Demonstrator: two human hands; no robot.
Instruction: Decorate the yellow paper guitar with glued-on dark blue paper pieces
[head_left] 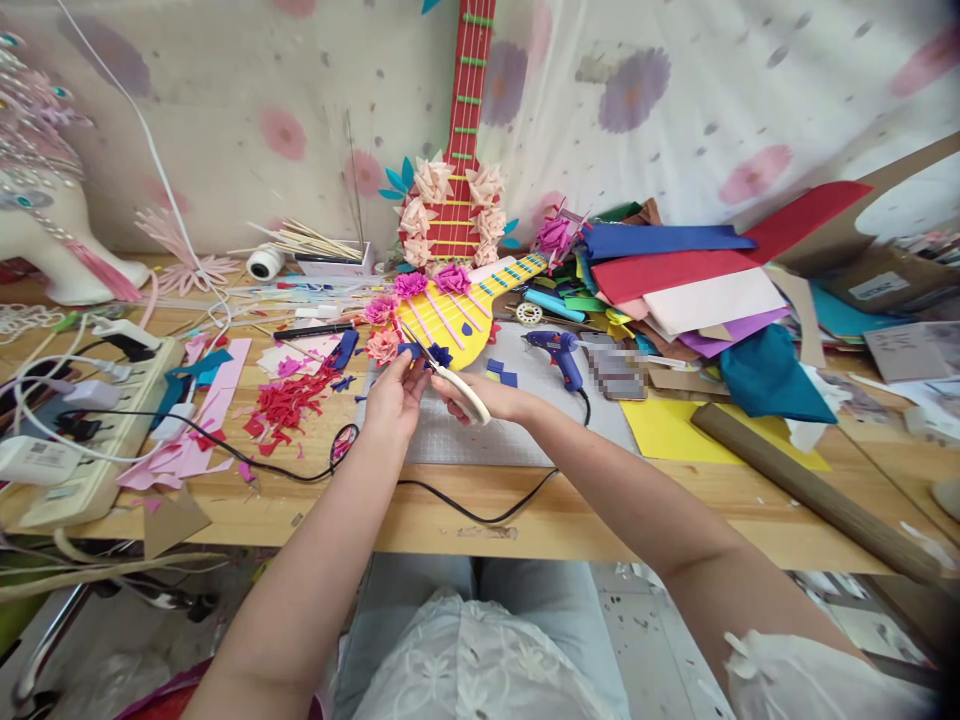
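My right hand (463, 393) is closed round the white handles of a pair of scissors (466, 392). Its blades point up and left, toward my left hand (399, 393). Between the fingertips of that left hand I pinch a small dark blue piece of paper (409, 351). Another dark blue cut-paper piece (441, 355) shows by the scissor blades; whether it is joined to the pinched one I cannot tell. Just beyond my hands lies a yellow paper guitar (469, 335) with pink and magenta flowers (410, 286) along its edge.
A blue glue gun (559, 358) lies right on the grey cutting mat (525, 440), its black cord trailing along the front. Red paper scraps (292, 405) and a power strip (112, 430) are left. Coloured sheets (675, 280) pile right; a red guitar (454, 205) stands behind.
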